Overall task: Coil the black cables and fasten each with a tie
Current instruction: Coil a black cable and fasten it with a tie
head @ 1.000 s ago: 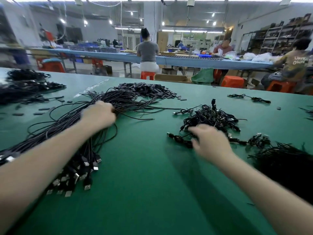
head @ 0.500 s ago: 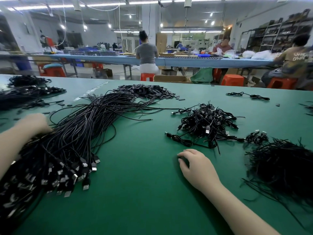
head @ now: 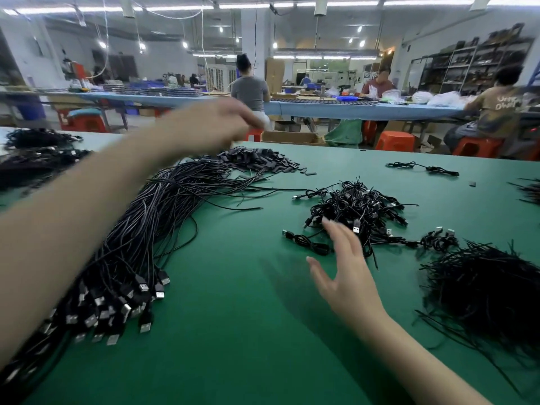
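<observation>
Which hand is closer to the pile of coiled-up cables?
The right hand. Its fingertips reach the near edge of the pile of coiled cables. The left hand is raised well off to the pile's left, above the long loose cables.

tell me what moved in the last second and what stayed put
The left hand left the long cable bundle, drew back to the left, then lifted up and forward; it is blurred, so whether it holds a cable is unclear. The right hand pulled back from the coiled pile and now hovers with fingers spread. Bundle, coiled pile and ties lie as before.
</observation>
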{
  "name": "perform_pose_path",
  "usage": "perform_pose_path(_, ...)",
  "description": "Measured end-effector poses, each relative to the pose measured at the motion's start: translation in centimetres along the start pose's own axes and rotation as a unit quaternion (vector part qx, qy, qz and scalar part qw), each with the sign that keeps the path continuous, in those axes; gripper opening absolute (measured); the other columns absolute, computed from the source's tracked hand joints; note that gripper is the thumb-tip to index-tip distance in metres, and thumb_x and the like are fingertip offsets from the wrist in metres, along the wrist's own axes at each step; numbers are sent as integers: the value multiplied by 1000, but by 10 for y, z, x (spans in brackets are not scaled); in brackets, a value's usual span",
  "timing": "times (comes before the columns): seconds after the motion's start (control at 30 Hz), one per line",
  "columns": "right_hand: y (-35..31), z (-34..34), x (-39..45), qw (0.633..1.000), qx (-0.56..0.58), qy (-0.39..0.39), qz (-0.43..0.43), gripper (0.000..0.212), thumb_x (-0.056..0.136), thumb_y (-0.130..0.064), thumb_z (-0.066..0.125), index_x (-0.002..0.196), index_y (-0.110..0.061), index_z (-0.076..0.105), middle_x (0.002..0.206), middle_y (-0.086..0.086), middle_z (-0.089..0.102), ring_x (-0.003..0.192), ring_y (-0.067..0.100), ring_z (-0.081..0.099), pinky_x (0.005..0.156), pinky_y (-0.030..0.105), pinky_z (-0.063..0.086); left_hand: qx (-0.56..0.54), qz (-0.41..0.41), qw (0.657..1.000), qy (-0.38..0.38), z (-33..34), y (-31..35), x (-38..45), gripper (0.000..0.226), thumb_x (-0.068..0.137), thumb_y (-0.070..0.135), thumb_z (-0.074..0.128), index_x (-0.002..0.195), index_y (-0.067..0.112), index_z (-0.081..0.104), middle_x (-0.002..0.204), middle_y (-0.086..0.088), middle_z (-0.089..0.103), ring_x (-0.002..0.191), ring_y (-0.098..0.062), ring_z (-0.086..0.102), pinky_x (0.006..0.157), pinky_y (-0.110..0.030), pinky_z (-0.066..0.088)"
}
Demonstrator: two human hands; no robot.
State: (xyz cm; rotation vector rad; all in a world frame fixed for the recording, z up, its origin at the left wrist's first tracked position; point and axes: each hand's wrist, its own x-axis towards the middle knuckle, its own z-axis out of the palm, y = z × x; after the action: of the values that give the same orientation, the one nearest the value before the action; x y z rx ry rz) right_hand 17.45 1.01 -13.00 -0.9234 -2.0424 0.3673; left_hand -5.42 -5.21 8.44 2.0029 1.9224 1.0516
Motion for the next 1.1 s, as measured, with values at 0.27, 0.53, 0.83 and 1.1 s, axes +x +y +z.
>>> perform_pose_path(0.27,-62,-51,51,988,141,-60,-13,42,83,-18,67,120,-33,54,104,-20,62,90,-5,60,79,15,49,-62,104,989,-91,111,8,-20,20,91,13,58,87,32,64,81,16,67,78,-2,63,71,-19,49)
perform_pose_path(0.53,-38,-78,56,981,108,-112,120,19,89,-41,63,83,-27,74,47,-11,40,40,3,30,40,14,26,64,79,994,-49,104,-33,-5,23,82,17,71,86,36,59,82,16,63,73,-1,60,74,-24,51)
perform_pose_path(0.83,-45,-63,43,936,235,-205,164,22,96,-36,54,86,-24,71,51,-14,35,46,8,26,44,19,25,-262,-237,924,-146,122,-47,2,74,93,70,20,87,18,73,83,-3,76,75,-15,73,58,-26,52)
perform_pose_path(1.1,-41,-34,28,888,254,-359,134,26,100,-36,47,103,-29,72,57,-12,42,49,8,40,46,17,36,-623,-176,752,-126,113,-27,1,34,94,35,50,62,25,50,53,10,51,47,-6,53,58,-23,54)
